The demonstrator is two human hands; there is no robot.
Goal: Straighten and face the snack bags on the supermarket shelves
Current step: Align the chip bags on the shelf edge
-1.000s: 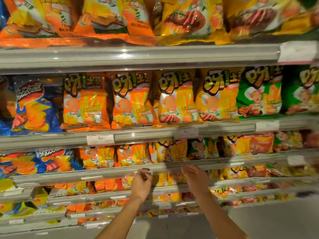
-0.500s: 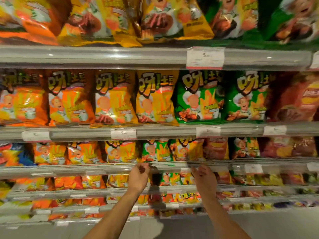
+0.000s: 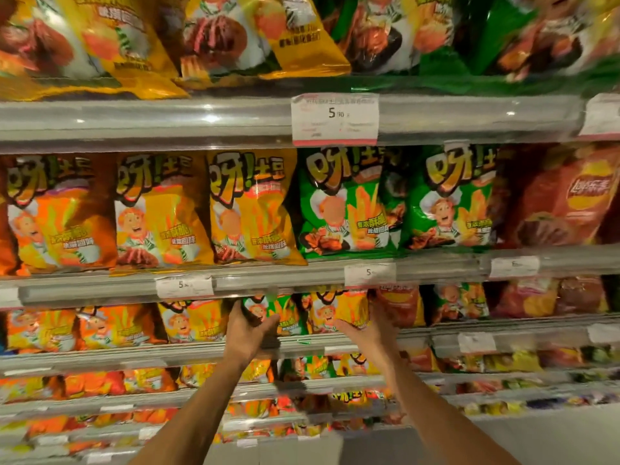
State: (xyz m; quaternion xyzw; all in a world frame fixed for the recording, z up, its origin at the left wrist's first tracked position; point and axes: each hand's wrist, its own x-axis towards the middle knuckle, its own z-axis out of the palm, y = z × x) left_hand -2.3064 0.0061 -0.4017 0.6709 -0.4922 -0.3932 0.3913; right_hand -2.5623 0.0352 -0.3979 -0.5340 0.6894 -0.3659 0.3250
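Left hand grips green bag; right hand cups yellow bag.

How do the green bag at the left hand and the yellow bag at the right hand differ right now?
The small green bag is green; the small yellow bag beside it is yellow-orange. The left hand grips the green bag's left edge with its thumb across the front; the right hand meets the yellow bag only at its lower right corner. Both stand on the same shelf, chef picture facing out.

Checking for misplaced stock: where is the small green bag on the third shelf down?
In the head view, centre: the small green bag sits between yellow bags, with the left hand gripping it.
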